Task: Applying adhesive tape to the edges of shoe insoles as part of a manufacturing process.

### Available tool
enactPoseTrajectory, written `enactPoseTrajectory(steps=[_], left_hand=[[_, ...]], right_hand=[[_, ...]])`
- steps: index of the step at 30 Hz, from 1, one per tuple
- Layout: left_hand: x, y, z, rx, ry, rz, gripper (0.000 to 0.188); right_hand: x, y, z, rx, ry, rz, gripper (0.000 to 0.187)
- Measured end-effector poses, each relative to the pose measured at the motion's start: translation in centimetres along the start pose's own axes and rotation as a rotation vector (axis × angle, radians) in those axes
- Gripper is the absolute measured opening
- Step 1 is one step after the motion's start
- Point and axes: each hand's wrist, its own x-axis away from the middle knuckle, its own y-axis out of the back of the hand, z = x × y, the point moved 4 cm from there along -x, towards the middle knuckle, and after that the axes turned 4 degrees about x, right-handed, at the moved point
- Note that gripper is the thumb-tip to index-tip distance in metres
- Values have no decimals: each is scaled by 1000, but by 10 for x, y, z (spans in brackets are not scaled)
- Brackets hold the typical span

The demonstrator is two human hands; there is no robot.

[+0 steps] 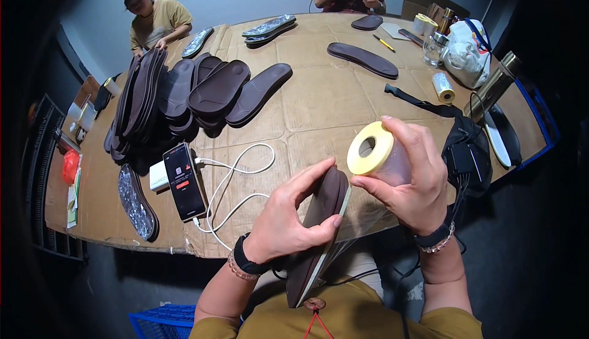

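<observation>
Upright on its edge in front of my body is a dark brown shoe sole (314, 241) with a pale edge along its right side. My left hand (294, 213) grips it, thumb on the near face and fingers behind. In my right hand (414, 170) is a roll of clear film (392, 162) with a yellowish end and a hollow core, thumb and fingers around it. A thin see-through strip of film (362, 225) stretches from the roll toward the sole's pale side. The sole's lower end reaches down near my shirt.
Piled brown soles (215, 90) fill the left of the cardboard-covered table (313, 103). A phone (184, 182) with a looping white cable (236, 164), a film-wrapped sole (136, 203) and a black strap bag (466, 152) lie nearby. Two people (156, 23) are across the table.
</observation>
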Motion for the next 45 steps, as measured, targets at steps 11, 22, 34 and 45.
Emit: enactPoseTrajectory(steps=[11,22,34,45], left_hand=[[8,0,1,-5,2,-13,85],[13,-4,-2,27,-33,-38,79],[32,-16,-13,45,-26,-110,75],[39,-16,-13,37,-67,-107,76]], right_hand=[[2,-5,6,29,-9,24,84],[10,-11,7,-57,-113,129,81],[12,1,10,-207,-35,271,82],[8,7,19,-159,-58,128,80]])
